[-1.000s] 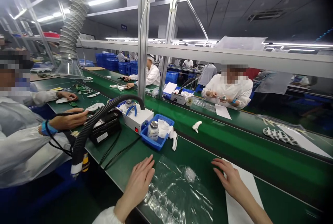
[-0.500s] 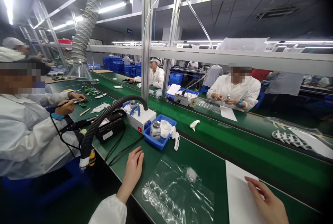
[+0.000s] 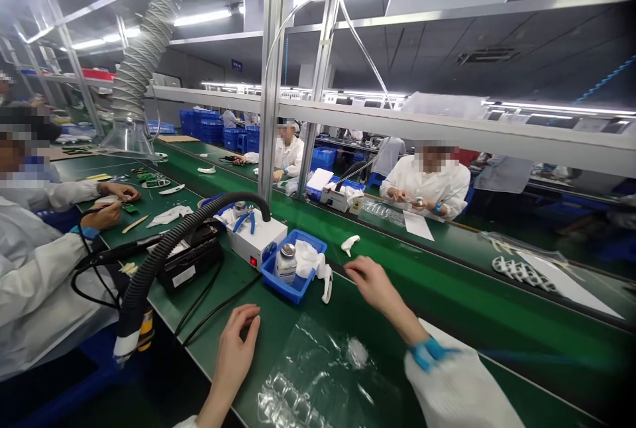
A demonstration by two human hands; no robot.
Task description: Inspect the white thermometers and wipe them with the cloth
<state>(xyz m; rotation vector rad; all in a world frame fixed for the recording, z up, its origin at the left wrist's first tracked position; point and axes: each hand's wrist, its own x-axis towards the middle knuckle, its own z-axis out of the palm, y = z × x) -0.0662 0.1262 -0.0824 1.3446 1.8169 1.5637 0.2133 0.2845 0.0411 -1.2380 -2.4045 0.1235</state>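
My left hand (image 3: 237, 342) rests by the near edge of the green table, holding nothing, its thumb apart from its bent fingers. Over the edge of the green belt reaches my right hand (image 3: 373, 285), empty, with its fingers loosely bent. Just beyond its fingertips a curved white plastic part (image 3: 350, 244) lies on the belt, untouched. A second white plastic part (image 3: 326, 284) leans at the side of a blue tray (image 3: 287, 292). That tray holds a metal-capped bottle (image 3: 285, 264) and white wipes (image 3: 307, 258).
A clear plastic bag (image 3: 322, 355) and clear blister tray (image 3: 285, 401) lie between my arms. White paper (image 3: 422, 325) is partly under my right sleeve. A black hose (image 3: 163, 242) arches from a white box (image 3: 253, 239). Co-workers sit left and across the belt.
My right hand has moved left and forward from the white paper to the belt near the curved white part. My left hand stays by the table edge, and the view has shifted slightly.
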